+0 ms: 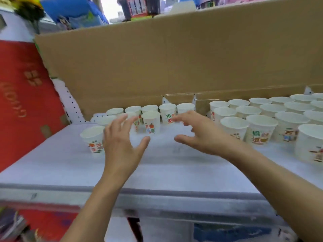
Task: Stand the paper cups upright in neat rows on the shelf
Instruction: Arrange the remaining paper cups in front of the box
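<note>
Just beyond spread, empty fingers (118, 122) of left hand (120, 147) and right hand (201, 137): cup (151, 122); probably light, crushable; grip sidewall gently.

A wide sheet of brown cardboard (174, 55) stands along the back edge of the white shelf (70, 165), with tape along its lower seam. At the shelf's left edge leans a big red box (21, 95) with gold print, and white pegboard (70, 105) shows beside it. Above the cardboard are blurred blue packages (73, 13) and a bright white gap (109, 9). Below the front edge lie red goods (50, 222) and blue goods (227, 231).
</note>
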The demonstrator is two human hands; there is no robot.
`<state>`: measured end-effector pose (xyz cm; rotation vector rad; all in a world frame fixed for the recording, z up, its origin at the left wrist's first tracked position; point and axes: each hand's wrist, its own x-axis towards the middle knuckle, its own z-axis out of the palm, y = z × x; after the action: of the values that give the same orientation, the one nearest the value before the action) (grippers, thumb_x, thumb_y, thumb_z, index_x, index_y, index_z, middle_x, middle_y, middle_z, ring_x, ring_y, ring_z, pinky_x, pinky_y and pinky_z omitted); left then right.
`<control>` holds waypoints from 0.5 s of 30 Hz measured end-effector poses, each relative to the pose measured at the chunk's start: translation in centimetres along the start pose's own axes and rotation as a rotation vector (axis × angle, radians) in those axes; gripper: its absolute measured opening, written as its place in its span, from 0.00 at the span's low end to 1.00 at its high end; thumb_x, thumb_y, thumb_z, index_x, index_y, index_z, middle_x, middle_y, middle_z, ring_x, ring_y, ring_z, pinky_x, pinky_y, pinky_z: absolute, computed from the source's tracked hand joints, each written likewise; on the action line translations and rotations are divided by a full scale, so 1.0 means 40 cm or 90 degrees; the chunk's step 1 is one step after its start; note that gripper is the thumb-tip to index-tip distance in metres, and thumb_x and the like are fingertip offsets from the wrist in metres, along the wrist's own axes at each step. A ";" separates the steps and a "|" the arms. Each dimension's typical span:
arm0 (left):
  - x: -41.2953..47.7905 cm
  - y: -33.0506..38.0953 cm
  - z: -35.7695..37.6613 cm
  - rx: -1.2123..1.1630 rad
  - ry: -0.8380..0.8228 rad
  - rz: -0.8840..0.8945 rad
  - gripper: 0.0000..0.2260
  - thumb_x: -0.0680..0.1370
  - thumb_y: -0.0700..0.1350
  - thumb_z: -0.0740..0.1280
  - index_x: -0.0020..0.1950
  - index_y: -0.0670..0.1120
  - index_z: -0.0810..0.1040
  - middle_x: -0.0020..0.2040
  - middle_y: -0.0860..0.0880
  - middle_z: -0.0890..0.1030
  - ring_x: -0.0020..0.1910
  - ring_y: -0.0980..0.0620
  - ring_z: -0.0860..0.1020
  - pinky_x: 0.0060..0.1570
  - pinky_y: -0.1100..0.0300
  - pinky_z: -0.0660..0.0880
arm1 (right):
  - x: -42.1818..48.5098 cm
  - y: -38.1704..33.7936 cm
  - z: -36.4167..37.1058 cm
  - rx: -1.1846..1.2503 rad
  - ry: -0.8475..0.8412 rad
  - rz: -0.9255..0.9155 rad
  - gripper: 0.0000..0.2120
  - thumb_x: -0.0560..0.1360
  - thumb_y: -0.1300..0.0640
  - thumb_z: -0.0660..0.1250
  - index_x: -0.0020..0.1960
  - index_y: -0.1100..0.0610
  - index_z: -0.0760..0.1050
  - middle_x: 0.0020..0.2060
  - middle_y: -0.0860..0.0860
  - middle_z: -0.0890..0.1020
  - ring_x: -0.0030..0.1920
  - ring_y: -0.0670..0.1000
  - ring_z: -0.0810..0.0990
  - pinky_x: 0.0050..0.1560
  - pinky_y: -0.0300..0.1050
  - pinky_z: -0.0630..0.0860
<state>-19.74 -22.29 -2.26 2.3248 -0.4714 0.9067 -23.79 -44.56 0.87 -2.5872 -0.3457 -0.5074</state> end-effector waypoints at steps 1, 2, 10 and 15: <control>0.014 -0.047 -0.019 0.028 0.032 -0.059 0.30 0.71 0.56 0.72 0.71 0.51 0.69 0.71 0.47 0.67 0.69 0.44 0.63 0.66 0.49 0.60 | 0.049 -0.013 0.031 0.015 -0.008 0.016 0.30 0.73 0.48 0.70 0.72 0.47 0.64 0.66 0.47 0.69 0.64 0.47 0.68 0.65 0.49 0.69; 0.029 -0.093 -0.038 0.047 0.052 -0.117 0.33 0.70 0.55 0.74 0.72 0.50 0.66 0.73 0.46 0.64 0.70 0.43 0.61 0.67 0.48 0.59 | 0.097 -0.027 0.062 0.023 -0.012 0.035 0.34 0.72 0.47 0.71 0.74 0.49 0.60 0.69 0.50 0.67 0.67 0.49 0.66 0.68 0.49 0.66; 0.115 -0.315 -0.083 -0.144 -0.096 -0.322 0.48 0.63 0.60 0.79 0.76 0.53 0.59 0.71 0.50 0.68 0.71 0.47 0.65 0.67 0.43 0.67 | 0.334 -0.098 0.204 -0.014 0.008 0.174 0.41 0.70 0.42 0.71 0.73 0.55 0.56 0.71 0.56 0.64 0.70 0.57 0.61 0.62 0.53 0.66; 0.125 -0.319 -0.094 -0.147 -0.106 -0.302 0.34 0.67 0.58 0.76 0.70 0.50 0.72 0.67 0.49 0.74 0.64 0.47 0.73 0.62 0.44 0.73 | 0.370 -0.105 0.222 -0.172 -0.002 0.224 0.28 0.73 0.46 0.67 0.68 0.56 0.64 0.63 0.56 0.74 0.63 0.59 0.70 0.51 0.49 0.67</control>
<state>-11.53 -10.71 -1.60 2.1685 -0.0709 0.4109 -9.29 -34.31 1.38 -2.8217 0.1919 -0.4463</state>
